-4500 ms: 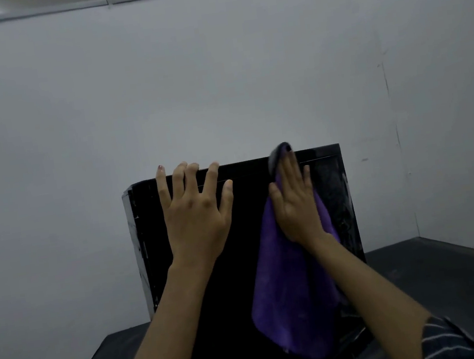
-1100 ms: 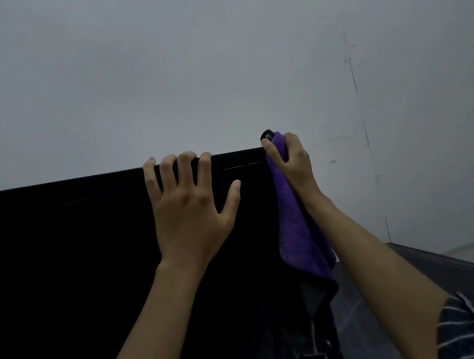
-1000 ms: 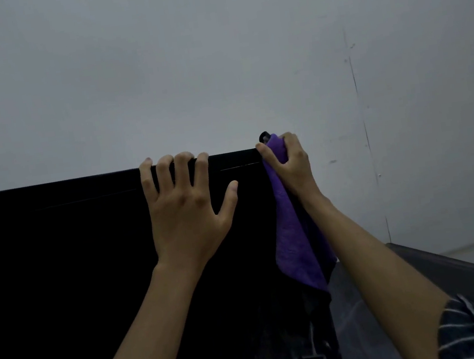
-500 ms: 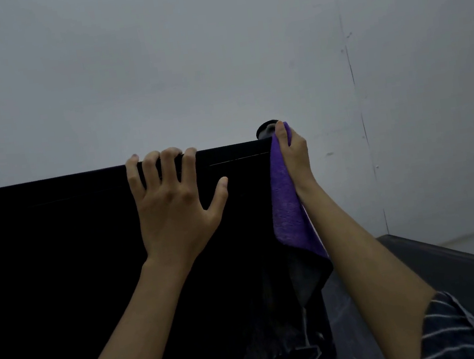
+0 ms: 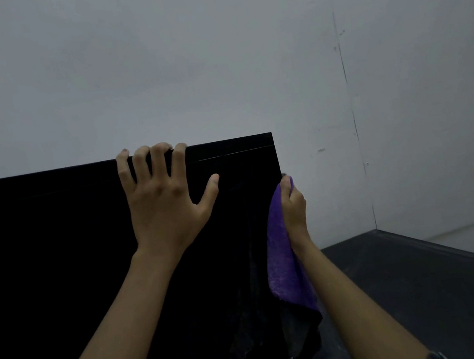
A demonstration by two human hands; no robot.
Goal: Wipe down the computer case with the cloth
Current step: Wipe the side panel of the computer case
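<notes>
The black computer case (image 5: 60, 263) stands upright and fills the left and centre of the head view. My left hand (image 5: 163, 201) lies on its near face with four fingertips hooked over the top edge and the thumb spread to the right. My right hand (image 5: 293, 208) grips the purple cloth (image 5: 285, 266) against the case's right vertical edge, a little below the top corner. The cloth hangs down from that hand along the edge. The case's far side is hidden.
A dark table surface (image 5: 425, 290) runs out to the right of the case, with its edge slanting down to the right. A plain pale wall (image 5: 214, 61) stands close behind, with a corner seam on the right.
My right hand has slid the cloth from the case's top right corner down its right edge. My left hand has kept its hold on the top edge.
</notes>
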